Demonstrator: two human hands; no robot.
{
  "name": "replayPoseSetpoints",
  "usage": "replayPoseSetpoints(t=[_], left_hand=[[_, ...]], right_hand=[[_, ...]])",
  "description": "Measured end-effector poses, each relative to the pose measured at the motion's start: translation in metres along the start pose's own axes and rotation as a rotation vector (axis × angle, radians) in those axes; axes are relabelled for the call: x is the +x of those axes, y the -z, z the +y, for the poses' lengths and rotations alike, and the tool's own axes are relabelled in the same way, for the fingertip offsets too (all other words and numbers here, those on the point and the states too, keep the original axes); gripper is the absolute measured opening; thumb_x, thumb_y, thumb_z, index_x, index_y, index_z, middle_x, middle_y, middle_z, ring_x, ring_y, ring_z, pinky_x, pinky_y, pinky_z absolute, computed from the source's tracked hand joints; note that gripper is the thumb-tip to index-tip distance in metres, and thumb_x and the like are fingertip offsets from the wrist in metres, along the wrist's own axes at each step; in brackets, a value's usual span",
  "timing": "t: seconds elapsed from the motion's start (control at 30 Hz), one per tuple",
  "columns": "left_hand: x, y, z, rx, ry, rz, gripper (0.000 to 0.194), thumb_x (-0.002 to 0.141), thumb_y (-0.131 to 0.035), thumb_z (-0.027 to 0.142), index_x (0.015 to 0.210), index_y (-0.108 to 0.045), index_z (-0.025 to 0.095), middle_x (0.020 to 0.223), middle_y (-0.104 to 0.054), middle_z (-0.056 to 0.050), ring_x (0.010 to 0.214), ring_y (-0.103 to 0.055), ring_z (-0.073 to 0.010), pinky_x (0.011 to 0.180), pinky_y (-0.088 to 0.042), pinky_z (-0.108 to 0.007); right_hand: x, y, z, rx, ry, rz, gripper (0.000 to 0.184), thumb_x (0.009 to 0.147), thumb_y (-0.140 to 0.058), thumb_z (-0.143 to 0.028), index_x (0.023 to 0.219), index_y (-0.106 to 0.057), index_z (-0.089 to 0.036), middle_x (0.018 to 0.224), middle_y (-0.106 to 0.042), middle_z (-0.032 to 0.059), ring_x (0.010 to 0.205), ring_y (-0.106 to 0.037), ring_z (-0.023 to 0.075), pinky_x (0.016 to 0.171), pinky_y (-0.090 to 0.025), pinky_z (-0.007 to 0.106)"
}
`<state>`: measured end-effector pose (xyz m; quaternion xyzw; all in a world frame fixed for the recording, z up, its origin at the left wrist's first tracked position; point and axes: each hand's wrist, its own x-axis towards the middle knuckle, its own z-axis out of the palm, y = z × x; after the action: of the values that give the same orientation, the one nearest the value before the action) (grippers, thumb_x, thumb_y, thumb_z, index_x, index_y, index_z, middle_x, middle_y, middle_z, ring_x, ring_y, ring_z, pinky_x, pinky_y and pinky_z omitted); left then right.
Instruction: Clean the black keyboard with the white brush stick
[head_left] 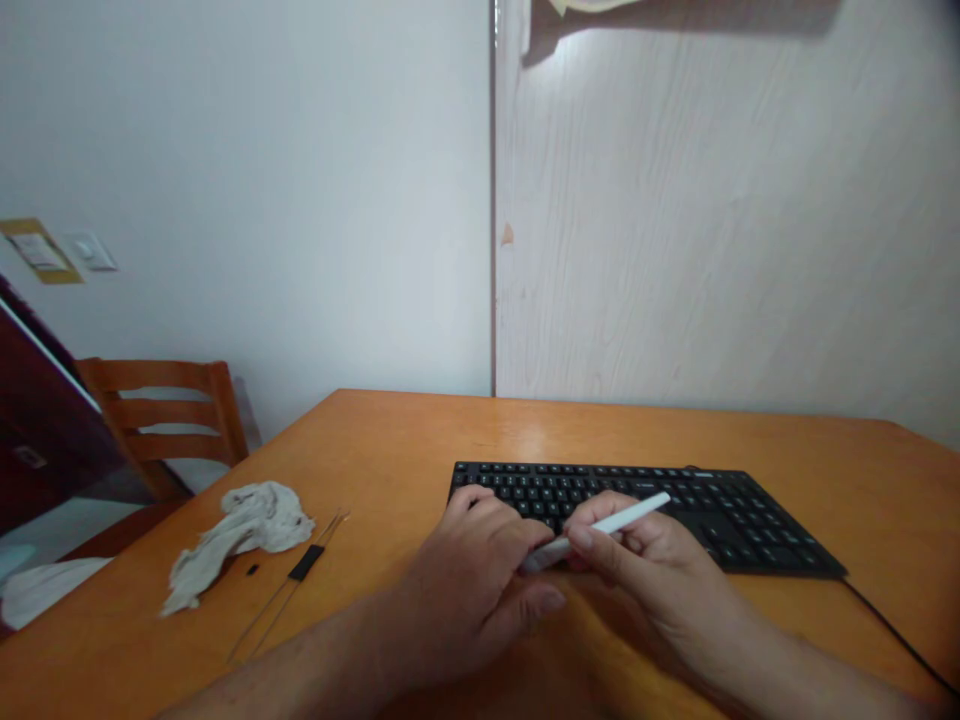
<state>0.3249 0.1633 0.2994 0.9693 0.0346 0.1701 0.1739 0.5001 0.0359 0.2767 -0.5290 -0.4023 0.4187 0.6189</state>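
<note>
A black keyboard (720, 520) lies on the orange wooden table (390, 440). My left hand (472, 580) rests on the keyboard's near left corner, fingers curled down over the keys. My right hand (652, 560) pinches a thin white stick-like tool (600, 530), held slanted, its lower tip pointing down at the keys near my left fingers. What the tip touches is hidden between my hands.
A crumpled grey-white cloth (240, 530) lies at the table's left. Beside it lie thin wires with a small black piece (304, 565). A wooden chair (161, 420) stands at the far left. The keyboard's cable (900, 630) runs off to the right. Walls stand behind the table.
</note>
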Motion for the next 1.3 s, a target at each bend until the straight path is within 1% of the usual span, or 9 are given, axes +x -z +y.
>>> replayPoseSetpoints(t=[0.1,0.23,0.33,0.5,0.77,0.87,0.97,1.1,1.3], left_hand=[[0.000,-0.003,0.003,0.038,0.020,-0.048,0.023,0.101,-0.037,0.032,0.099,-0.057,0.021,0.092,-0.064,-0.004,0.087,-0.055,-0.0202,0.094,-0.033,-0.043],[0.000,-0.006,0.001,0.063,0.059,-0.067,0.026,0.101,-0.036,0.030,0.082,-0.051,0.020,0.079,-0.060,-0.001,0.075,-0.052,-0.0176,0.089,-0.033,-0.041],[-0.001,-0.006,-0.001,0.037,0.061,-0.070,0.031,0.102,-0.033,0.034,0.079,-0.047,0.021,0.074,-0.056,0.000,0.073,-0.050,-0.0172,0.083,-0.035,-0.037],[0.001,-0.002,-0.002,-0.042,0.104,-0.093,0.037,0.103,-0.027,0.038,0.079,-0.048,0.021,0.074,-0.055,0.000,0.074,-0.052,-0.0164,0.075,-0.036,-0.033],[0.003,-0.004,-0.013,-0.030,0.160,0.012,0.040,0.104,-0.027,0.035,0.070,-0.043,0.020,0.068,-0.053,0.001,0.072,-0.048,-0.0161,0.074,-0.036,-0.032],[0.001,-0.007,-0.017,0.006,0.147,0.099,0.035,0.103,-0.031,0.034,0.076,-0.048,0.020,0.074,-0.057,0.000,0.075,-0.050,-0.0166,0.079,-0.037,-0.035],[-0.001,-0.007,-0.016,0.069,0.088,0.190,0.027,0.100,-0.041,0.040,0.097,-0.057,0.019,0.091,-0.064,-0.005,0.086,-0.055,-0.0202,0.085,-0.037,-0.039],[0.000,-0.007,-0.010,0.169,-0.028,0.218,0.040,0.096,-0.047,0.051,0.120,-0.055,0.019,0.111,-0.067,-0.009,0.098,-0.056,-0.0251,0.091,-0.037,-0.044],[0.000,-0.014,-0.006,0.350,-0.070,0.200,0.033,0.096,-0.051,0.047,0.114,-0.056,0.020,0.096,-0.066,-0.004,0.091,-0.057,-0.0223,0.100,-0.031,-0.050]], right_hand=[[-0.003,-0.003,0.003,0.063,-0.018,-0.033,0.025,0.085,-0.069,-0.045,0.088,-0.063,-0.021,0.082,-0.067,0.0037,0.082,-0.063,0.0208,0.078,-0.049,0.035],[-0.004,-0.002,0.003,0.034,0.008,-0.035,0.022,0.086,-0.069,-0.043,0.088,-0.065,-0.021,0.079,-0.066,0.0027,0.077,-0.060,0.0175,0.073,-0.046,0.031],[-0.004,-0.003,0.000,0.044,0.012,-0.017,0.022,0.086,-0.070,-0.041,0.084,-0.065,-0.020,0.076,-0.065,0.0013,0.072,-0.056,0.0148,0.067,-0.042,0.027],[-0.001,-0.001,0.001,0.229,-0.050,-0.036,0.020,0.086,-0.071,-0.039,0.085,-0.064,-0.020,0.074,-0.065,0.0007,0.071,-0.057,0.0142,0.067,-0.042,0.027],[0.017,0.021,-0.001,0.233,-0.049,0.266,0.023,0.083,-0.073,-0.039,0.085,-0.064,-0.018,0.068,-0.063,0.0017,0.063,-0.051,0.0133,0.061,-0.038,0.027],[0.017,0.019,0.001,0.245,-0.048,0.226,0.022,0.085,-0.072,-0.039,0.084,-0.063,-0.019,0.068,-0.062,0.0011,0.063,-0.051,0.0131,0.062,-0.038,0.027],[0.013,0.014,0.003,0.264,-0.053,0.177,0.021,0.085,-0.072,-0.037,0.084,-0.062,-0.019,0.068,-0.063,0.0011,0.064,-0.051,0.0126,0.062,-0.037,0.026],[0.008,0.007,0.003,0.276,-0.075,0.116,0.018,0.088,-0.070,-0.036,0.087,-0.062,-0.019,0.070,-0.063,0.0008,0.065,-0.051,0.0118,0.063,-0.037,0.026],[0.002,-0.001,0.005,0.291,-0.094,0.038,0.016,0.088,-0.070,-0.034,0.089,-0.062,-0.020,0.074,-0.066,0.0020,0.071,-0.057,0.0139,0.066,-0.040,0.028]])
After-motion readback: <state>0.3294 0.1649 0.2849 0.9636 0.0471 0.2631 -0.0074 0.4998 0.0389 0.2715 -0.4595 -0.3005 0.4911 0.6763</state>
